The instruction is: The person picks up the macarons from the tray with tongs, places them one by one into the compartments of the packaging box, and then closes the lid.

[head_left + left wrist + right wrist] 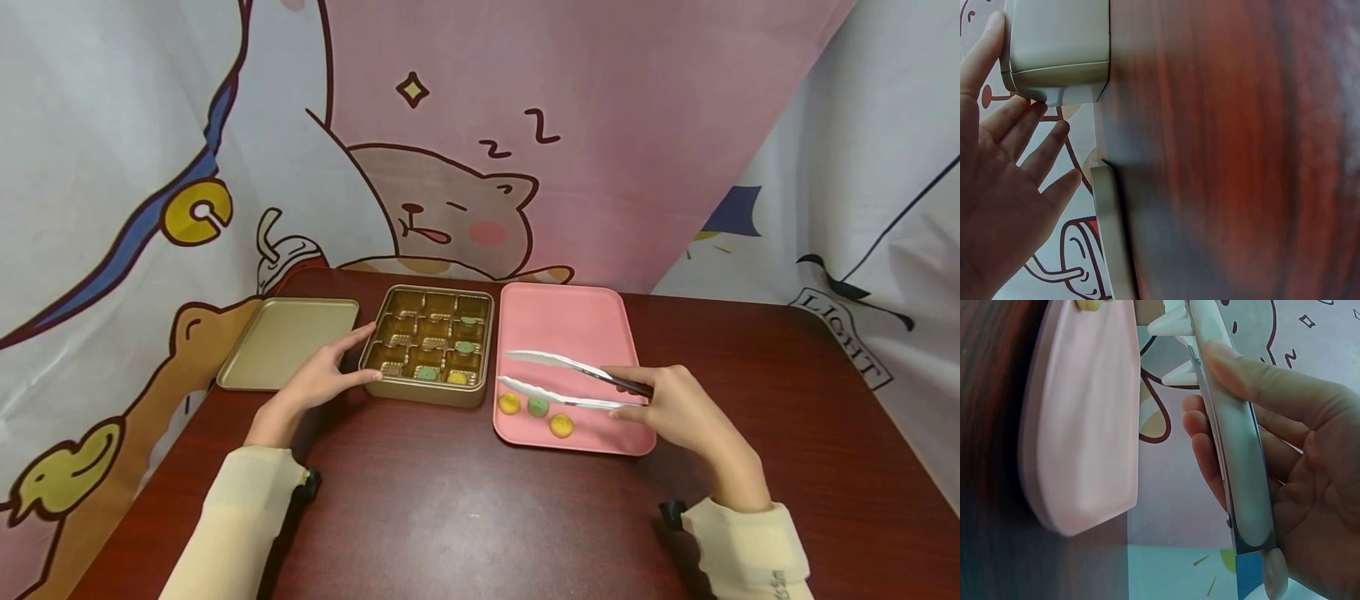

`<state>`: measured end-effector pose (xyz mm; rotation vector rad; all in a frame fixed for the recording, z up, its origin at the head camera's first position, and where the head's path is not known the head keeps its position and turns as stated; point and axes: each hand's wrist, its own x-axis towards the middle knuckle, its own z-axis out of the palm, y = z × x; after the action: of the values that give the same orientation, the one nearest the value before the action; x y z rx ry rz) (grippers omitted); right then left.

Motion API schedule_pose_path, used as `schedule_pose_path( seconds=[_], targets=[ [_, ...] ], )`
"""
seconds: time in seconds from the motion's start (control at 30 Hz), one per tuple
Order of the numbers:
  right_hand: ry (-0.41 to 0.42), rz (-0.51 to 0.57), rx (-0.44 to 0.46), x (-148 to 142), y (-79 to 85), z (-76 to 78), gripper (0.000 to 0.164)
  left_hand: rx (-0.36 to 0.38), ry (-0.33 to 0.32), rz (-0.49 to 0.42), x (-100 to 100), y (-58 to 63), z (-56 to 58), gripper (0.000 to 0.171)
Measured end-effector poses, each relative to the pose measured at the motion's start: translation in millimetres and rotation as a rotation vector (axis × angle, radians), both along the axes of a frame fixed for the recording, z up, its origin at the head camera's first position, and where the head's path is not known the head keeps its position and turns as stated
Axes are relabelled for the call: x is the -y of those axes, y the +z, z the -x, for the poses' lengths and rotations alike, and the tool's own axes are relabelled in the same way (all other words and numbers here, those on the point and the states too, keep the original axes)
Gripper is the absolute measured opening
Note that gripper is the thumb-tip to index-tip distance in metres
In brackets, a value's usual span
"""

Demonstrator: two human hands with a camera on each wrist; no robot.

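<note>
My right hand [686,408] grips a pair of tongs [555,360] with white tips, thumb along one arm and fingers on the other. The tongs are spread apart over the pink tray [566,317], nothing between their tips. Near the tray's front left lie two yellow discs [561,426] and a green disc [537,407]. With fingers extended, my left hand [322,379] touches the left side and near corner of a gold box [423,391]. Its divided insert holds green discs [465,347] down the right column and front middle, and a yellow disc [457,378] front right.
A flat gold lid [292,342] lies left of the box, partly behind my left hand. The dark wooden table [465,500] extends in front. Printed cartoon cloth [600,125] hangs along the back and sides.
</note>
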<state>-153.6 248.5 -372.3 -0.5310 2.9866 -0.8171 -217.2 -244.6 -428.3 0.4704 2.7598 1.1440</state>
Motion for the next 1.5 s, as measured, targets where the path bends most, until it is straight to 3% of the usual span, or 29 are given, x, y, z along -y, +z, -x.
schedule_pose_path(
  seconds=[0.6, 0.93, 1.5],
  targets=[
    [-0.006, -0.064, -0.020, -21.7, -10.7, -15.6, 0.054, 0.008, -0.004, -0.003, -0.4, 0.8, 0.0, 0.085],
    [-0.031, -0.083, 0.018, -28.8, -13.0, -24.7, 0.054, 0.009, 0.001, -0.005, -0.8, 1.6, -0.5, 0.085],
    [-0.008, -0.097, 0.048, -33.2, -8.8, -29.2, 0.052, 0.001, -0.001, 0.002, -0.1, -0.5, 0.6, 0.084]
  ],
)
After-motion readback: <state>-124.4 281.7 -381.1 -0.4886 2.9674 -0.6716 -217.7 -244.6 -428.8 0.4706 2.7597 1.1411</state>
